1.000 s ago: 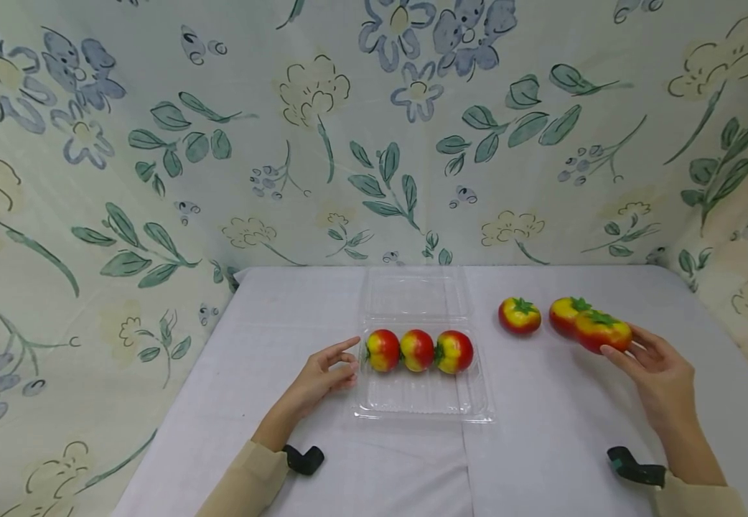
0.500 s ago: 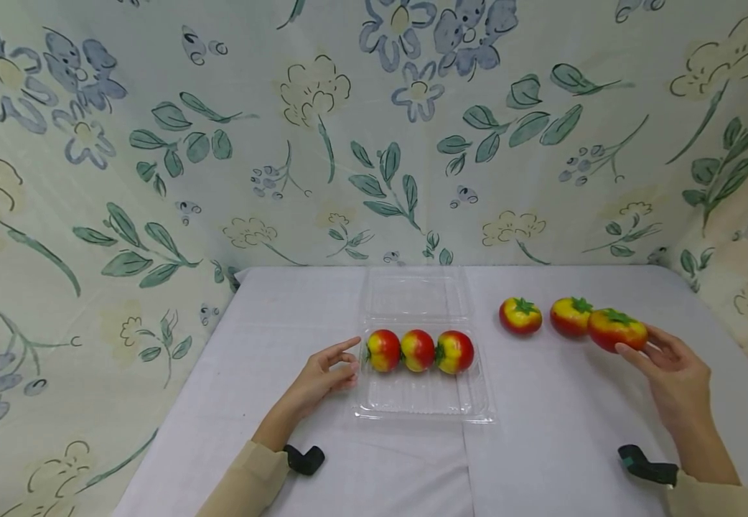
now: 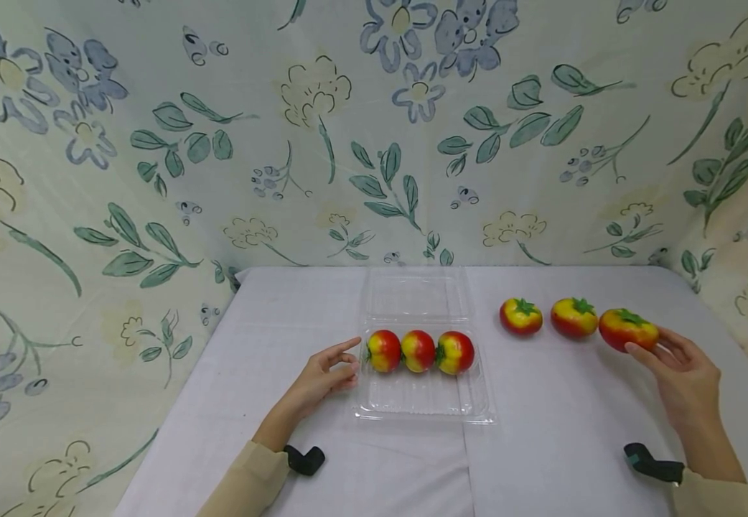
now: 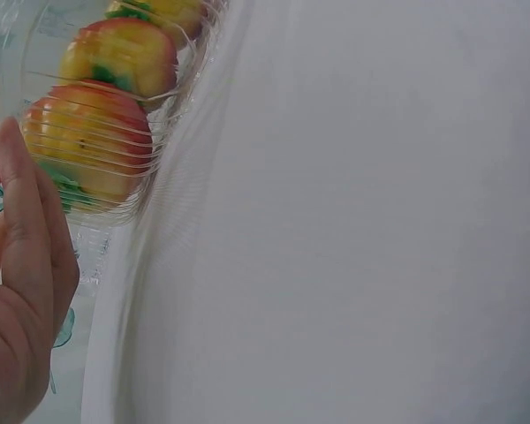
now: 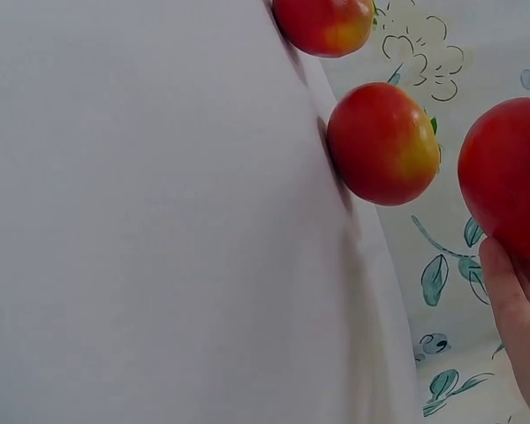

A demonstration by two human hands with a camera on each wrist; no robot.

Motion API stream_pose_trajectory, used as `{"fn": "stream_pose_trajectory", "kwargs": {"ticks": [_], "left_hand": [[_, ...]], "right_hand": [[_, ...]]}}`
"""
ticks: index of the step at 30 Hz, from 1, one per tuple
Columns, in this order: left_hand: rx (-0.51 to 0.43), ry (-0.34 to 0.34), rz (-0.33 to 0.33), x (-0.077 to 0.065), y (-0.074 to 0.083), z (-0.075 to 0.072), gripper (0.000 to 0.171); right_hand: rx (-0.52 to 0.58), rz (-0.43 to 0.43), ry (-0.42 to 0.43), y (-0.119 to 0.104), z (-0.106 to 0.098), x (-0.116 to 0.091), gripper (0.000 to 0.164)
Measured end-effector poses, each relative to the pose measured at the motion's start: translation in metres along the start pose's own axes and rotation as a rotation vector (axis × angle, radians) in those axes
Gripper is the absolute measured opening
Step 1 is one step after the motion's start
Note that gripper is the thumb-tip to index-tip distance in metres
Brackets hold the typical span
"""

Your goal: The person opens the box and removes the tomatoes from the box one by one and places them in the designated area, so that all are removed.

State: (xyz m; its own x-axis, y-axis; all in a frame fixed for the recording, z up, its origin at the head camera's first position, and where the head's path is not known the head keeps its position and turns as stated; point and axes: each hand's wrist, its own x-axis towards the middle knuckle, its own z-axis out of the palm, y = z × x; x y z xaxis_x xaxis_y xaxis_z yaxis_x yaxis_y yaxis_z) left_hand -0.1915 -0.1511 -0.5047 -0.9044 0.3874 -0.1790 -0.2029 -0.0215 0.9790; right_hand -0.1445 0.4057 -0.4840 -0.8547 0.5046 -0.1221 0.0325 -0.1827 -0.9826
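My right hand pinches a red and yellow persimmon with a green leafy top between thumb and fingers. In the right wrist view the held persimmon looks raised off the cloth. Two more persimmons, one in the middle and one at the left, sit upright to its left. My left hand has its index finger stretched to the left wall of an open clear plastic box. Three persimmons lie in a row in the box, the left one closest to that hand.
The box's clear lid lies folded back toward the rear. White cloth covers the table, and a floral curtain stands behind it. Black wrist mounts jut from both sleeves.
My right hand has moved right with its persimmon, which no longer overlaps the middle persimmon in the head view. The left hand, the box and the other persimmons have stayed put.
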Motion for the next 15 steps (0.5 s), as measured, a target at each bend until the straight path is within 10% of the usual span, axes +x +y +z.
{"fn": "stream_pose_trajectory", "kwargs": {"ticks": [15], "left_hand": [[0.004,0.008,0.0,-0.0013,0.0017,0.0007,0.057]], "right_hand": [[0.128,-0.012,0.024,0.005,-0.0055,0.0101,0.067]]}}
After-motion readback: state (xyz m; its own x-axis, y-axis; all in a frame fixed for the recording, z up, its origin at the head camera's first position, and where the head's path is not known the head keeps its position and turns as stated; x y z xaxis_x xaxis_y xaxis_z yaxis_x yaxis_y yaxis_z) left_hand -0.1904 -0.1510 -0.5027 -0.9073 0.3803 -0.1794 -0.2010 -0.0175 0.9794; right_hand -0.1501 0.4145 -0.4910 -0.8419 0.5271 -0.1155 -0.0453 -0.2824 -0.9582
